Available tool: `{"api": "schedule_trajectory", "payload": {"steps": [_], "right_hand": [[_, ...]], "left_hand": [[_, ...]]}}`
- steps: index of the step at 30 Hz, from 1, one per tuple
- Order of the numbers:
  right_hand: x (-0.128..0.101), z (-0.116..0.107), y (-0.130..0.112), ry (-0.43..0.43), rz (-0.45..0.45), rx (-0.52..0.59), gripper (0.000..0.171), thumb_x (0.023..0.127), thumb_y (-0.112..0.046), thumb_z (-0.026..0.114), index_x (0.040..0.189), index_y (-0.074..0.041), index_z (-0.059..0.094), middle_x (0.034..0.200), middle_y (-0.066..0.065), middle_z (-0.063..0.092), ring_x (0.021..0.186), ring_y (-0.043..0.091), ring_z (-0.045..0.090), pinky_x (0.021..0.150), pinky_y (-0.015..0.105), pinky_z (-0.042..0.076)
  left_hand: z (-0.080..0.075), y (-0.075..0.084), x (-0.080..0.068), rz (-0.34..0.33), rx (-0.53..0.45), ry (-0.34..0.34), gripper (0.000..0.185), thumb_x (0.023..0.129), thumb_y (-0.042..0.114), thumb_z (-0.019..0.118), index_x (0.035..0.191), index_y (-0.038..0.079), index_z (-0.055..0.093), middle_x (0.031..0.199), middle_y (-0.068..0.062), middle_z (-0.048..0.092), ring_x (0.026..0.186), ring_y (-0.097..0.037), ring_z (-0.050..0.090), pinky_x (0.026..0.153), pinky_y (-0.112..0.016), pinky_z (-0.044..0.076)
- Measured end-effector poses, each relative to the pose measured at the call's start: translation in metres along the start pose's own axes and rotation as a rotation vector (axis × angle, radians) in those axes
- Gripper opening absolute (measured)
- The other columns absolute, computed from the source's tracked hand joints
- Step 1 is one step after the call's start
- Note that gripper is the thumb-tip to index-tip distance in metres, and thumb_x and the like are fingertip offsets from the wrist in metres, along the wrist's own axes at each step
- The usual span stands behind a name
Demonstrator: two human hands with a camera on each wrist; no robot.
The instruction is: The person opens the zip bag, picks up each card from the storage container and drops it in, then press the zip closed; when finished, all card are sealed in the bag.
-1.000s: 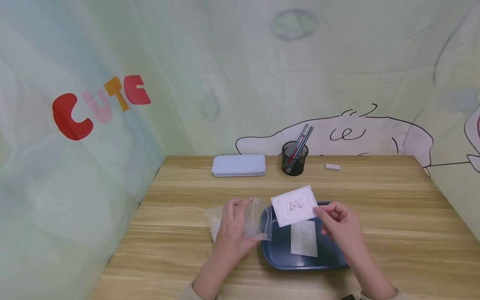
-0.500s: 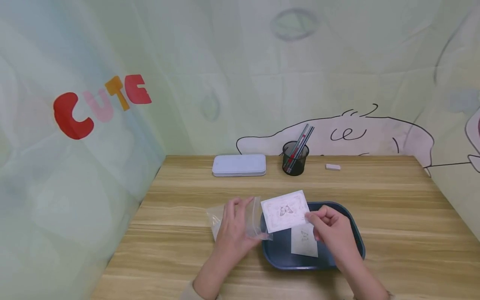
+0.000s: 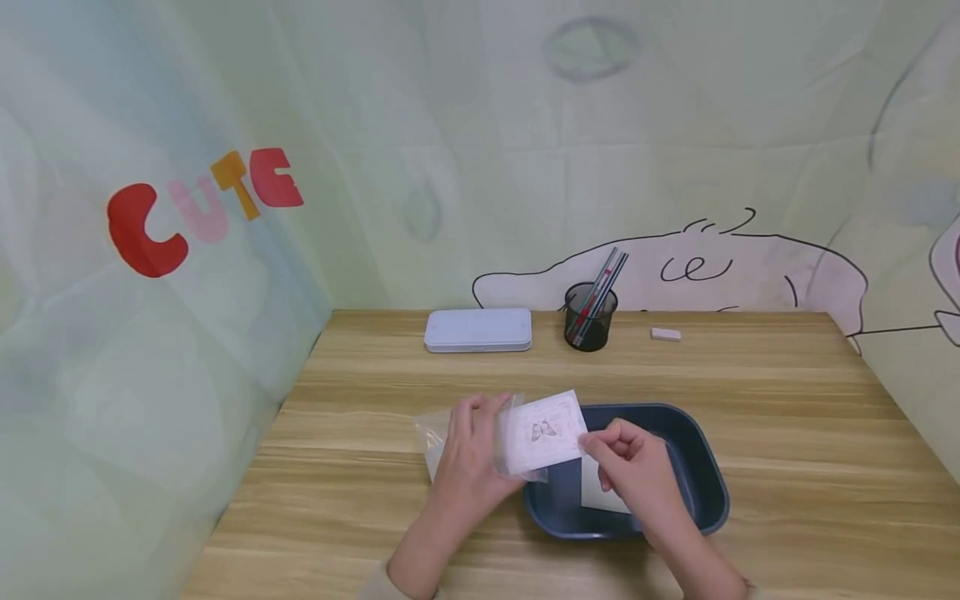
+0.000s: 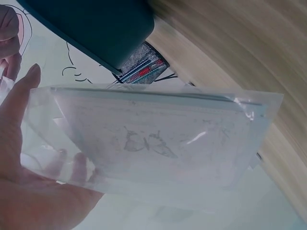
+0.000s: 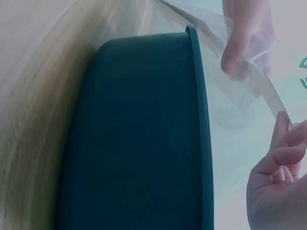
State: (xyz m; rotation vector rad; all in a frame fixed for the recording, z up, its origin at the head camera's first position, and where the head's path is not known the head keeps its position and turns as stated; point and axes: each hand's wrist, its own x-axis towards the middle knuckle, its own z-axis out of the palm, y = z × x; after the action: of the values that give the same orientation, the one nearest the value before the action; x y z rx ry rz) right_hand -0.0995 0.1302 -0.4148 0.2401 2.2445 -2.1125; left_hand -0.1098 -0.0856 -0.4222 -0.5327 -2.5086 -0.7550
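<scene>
The butterfly card [image 3: 545, 431] is halfway into the clear zip bag [image 3: 501, 437], just above the near left corner of the dark blue tray [image 3: 705, 483], and the right hand [image 3: 626, 462] has its grip pinched on the card's right edge so the leading edge can enter flat. The left hand [image 3: 468, 454] has fingers and thumb closed on the bag's mouth, propping it open toward the card; the left wrist view shows the butterfly print [image 4: 146, 143] already behind the plastic, with fingers [image 4: 72, 167] under the film. A second card [image 3: 596, 492] lies in the tray, partly hidden by the right hand, close enough to reach. Farther back on the desk [image 3: 787, 417], well apart from the hands, a white tin case [image 3: 477, 330], a black mesh pen cup [image 3: 590, 317] with pens and a small eraser [image 3: 665, 334] line the wall.
</scene>
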Motion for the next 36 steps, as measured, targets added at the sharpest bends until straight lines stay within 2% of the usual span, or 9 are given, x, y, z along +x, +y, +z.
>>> {"api": "schedule_trajectory", "payload": {"steps": [9, 13, 19, 24, 29, 32, 36], "right_hand": [[-0.002, 0.013, 0.004, -0.070, -0.070, 0.020, 0.023, 0.082, -0.022, 0.078, 0.082, -0.003, 0.065, 0.060, 0.015, 0.056, 0.044, 0.018, 0.046, 0.040, 0.022, 0.034], [-0.002, 0.018, 0.006, -0.123, -0.084, 0.005, 0.026, 0.081, -0.027, 0.078, 0.084, -0.005, 0.066, 0.058, 0.011, 0.055, 0.045, 0.018, 0.047, 0.041, 0.023, 0.037], [-0.001, 0.020, 0.006, -0.181, -0.128, -0.038, 0.021, 0.080, -0.026, 0.079, 0.084, -0.008, 0.069, 0.064, 0.010, 0.062, 0.044, 0.017, 0.048, 0.040, 0.026, 0.042], [0.001, 0.022, 0.005, -0.203, -0.242, -0.161, 0.012, 0.080, -0.026, 0.079, 0.083, -0.016, 0.073, 0.066, 0.007, 0.065, 0.041, 0.020, 0.048, 0.037, 0.027, 0.042], [0.002, 0.025, 0.008, -0.198, -0.400, -0.319, 0.008, 0.080, -0.035, 0.077, 0.081, -0.028, 0.074, 0.054, -0.003, 0.055, 0.041, 0.011, 0.047, 0.036, 0.026, 0.041], [0.002, 0.027, 0.010, -0.206, -0.506, -0.374, 0.005, 0.082, -0.034, 0.076, 0.084, -0.030, 0.074, 0.062, -0.013, 0.058, 0.045, 0.006, 0.048, 0.038, 0.025, 0.042], [0.003, 0.026, 0.012, -0.234, -0.595, -0.362, 0.004, 0.084, -0.030, 0.074, 0.088, -0.028, 0.075, 0.081, -0.017, 0.063, 0.051, 0.006, 0.049, 0.042, 0.023, 0.044]], "left_hand": [[0.002, 0.001, -0.002, 0.008, -0.010, 0.010, 0.100, 0.049, 0.033, 0.094, 0.135, 0.010, 0.046, 0.119, -0.012, 0.042, 0.108, -0.026, 0.044, 0.097, -0.039, 0.044], [0.003, 0.002, -0.002, 0.011, -0.012, 0.008, 0.096, 0.052, 0.034, 0.093, 0.134, 0.010, 0.047, 0.119, -0.011, 0.042, 0.108, -0.025, 0.044, 0.094, -0.039, 0.045], [0.003, 0.004, -0.003, 0.000, -0.018, -0.021, 0.094, 0.055, 0.034, 0.092, 0.134, 0.012, 0.046, 0.120, -0.010, 0.042, 0.109, -0.024, 0.042, 0.093, -0.038, 0.046], [0.005, 0.003, -0.003, 0.023, -0.014, -0.011, 0.094, 0.055, 0.033, 0.092, 0.134, 0.011, 0.046, 0.120, -0.011, 0.042, 0.108, -0.025, 0.044, 0.092, -0.038, 0.047], [0.007, 0.004, -0.003, 0.053, -0.030, 0.010, 0.093, 0.054, 0.028, 0.092, 0.133, 0.011, 0.047, 0.119, -0.011, 0.042, 0.107, -0.025, 0.044, 0.089, -0.039, 0.049], [0.009, 0.005, -0.003, 0.083, -0.035, 0.026, 0.091, 0.054, 0.028, 0.091, 0.132, 0.010, 0.048, 0.117, -0.012, 0.043, 0.107, -0.026, 0.045, 0.088, -0.040, 0.049], [0.010, 0.006, -0.002, 0.100, -0.028, 0.035, 0.089, 0.056, 0.032, 0.090, 0.132, 0.009, 0.049, 0.117, -0.012, 0.043, 0.106, -0.026, 0.045, 0.090, -0.040, 0.048]]}}
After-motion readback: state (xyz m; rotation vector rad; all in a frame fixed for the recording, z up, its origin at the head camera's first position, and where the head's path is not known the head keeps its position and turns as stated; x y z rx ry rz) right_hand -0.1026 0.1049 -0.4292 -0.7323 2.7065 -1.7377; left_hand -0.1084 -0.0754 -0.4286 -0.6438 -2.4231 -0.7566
